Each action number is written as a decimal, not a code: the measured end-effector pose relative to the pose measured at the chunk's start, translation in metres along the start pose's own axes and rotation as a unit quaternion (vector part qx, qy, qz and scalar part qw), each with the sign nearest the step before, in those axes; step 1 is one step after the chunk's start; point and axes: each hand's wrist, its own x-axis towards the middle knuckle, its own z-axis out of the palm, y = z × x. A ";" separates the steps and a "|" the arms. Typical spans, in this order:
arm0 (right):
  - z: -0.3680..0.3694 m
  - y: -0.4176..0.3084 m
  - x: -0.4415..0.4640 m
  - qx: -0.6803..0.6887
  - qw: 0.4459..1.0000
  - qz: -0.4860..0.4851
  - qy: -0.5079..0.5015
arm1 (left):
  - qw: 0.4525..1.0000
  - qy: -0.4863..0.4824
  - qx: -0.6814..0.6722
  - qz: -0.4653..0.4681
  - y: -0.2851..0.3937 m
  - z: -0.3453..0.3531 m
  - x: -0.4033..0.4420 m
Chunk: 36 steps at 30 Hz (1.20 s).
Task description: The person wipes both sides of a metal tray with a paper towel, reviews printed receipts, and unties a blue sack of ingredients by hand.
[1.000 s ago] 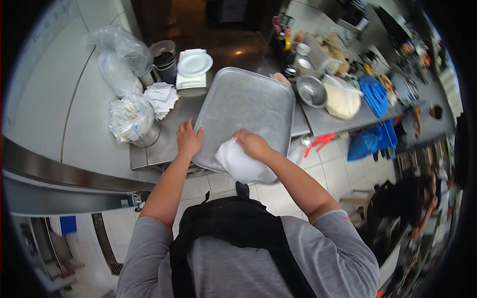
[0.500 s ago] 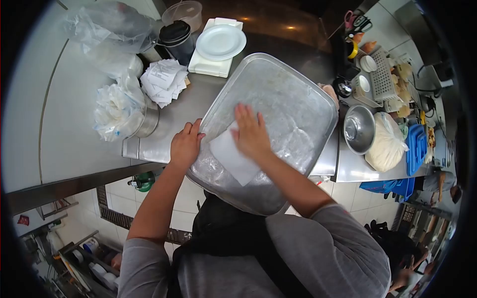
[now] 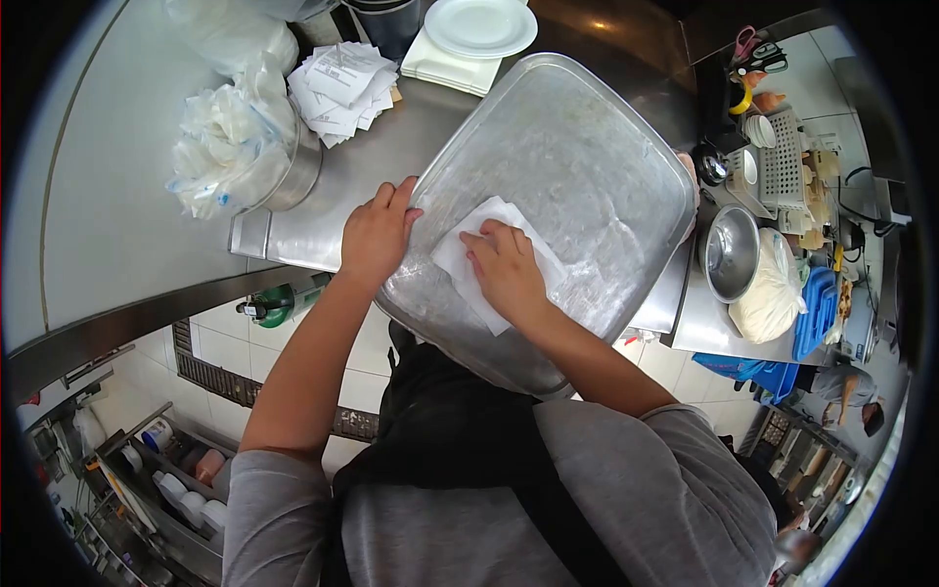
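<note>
A large metal baking tray [image 3: 587, 147] lies tilted across the counter's front edge, its near end over my apron. My left hand [image 3: 377, 235] is closed on the tray's left rim, fingers over the edge and thumb inside. Inside the tray, my right hand [image 3: 507, 269] presses on a white paper towel [image 3: 474, 284], its fingers bent and gripping the paper. The towel lies flat around the hand, with a lower corner hanging toward me. Pale smears and dull marks show on the tray's surface.
Behind the tray are a white plate [image 3: 479, 27] on white foam boxes and a stack of paper slips [image 3: 342, 88]. A metal pot [image 3: 298, 171] stuffed with plastic bags stands left. On the right are a metal bowl [image 3: 732, 254] and a filled bag [image 3: 768, 293].
My right hand has drawn back toward me, from flat and outstretched to bent fingers on the towel. The towel now lies more spread under it. My left hand still holds the rim.
</note>
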 end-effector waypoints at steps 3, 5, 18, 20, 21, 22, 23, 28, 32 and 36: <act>0.003 0.008 0.003 -0.006 0.998 -0.029 -0.048 | 1.000 0.000 -0.006 -0.005 -0.001 -0.001 0.000; 0.003 0.009 0.004 -0.025 0.994 -0.055 -0.092 | 1.000 -0.001 -0.009 -0.009 -0.001 -0.001 0.000; 0.009 0.007 0.011 0.016 0.999 -0.045 -0.001 | 1.000 0.015 -0.010 -0.002 -0.002 0.000 0.001; 0.011 0.008 0.011 0.022 0.998 -0.049 0.014 | 1.000 0.017 -0.008 -0.004 -0.002 0.001 0.000; 0.012 0.009 0.012 0.008 0.998 -0.058 0.032 | 1.000 0.018 -0.007 -0.003 -0.003 0.001 0.001; 0.013 0.010 0.014 -0.005 0.997 -0.066 0.049 | 1.000 0.019 -0.006 -0.002 -0.003 0.001 0.001; 0.013 0.009 0.018 -0.005 0.997 -0.065 0.049 | 1.000 0.018 -0.007 -0.001 -0.003 0.002 0.001; 0.006 0.018 0.043 -0.011 0.995 -0.103 0.012 | 1.000 0.009 -0.014 -0.008 -0.002 0.001 0.002; 0.014 0.072 0.094 -0.065 0.995 -0.068 0.042 | 1.000 0.008 -0.009 -0.013 -0.002 0.000 0.004; 0.000 0.135 0.162 -0.104 0.988 -0.029 0.110 | 1.000 0.003 -0.001 -0.016 -0.002 0.000 0.005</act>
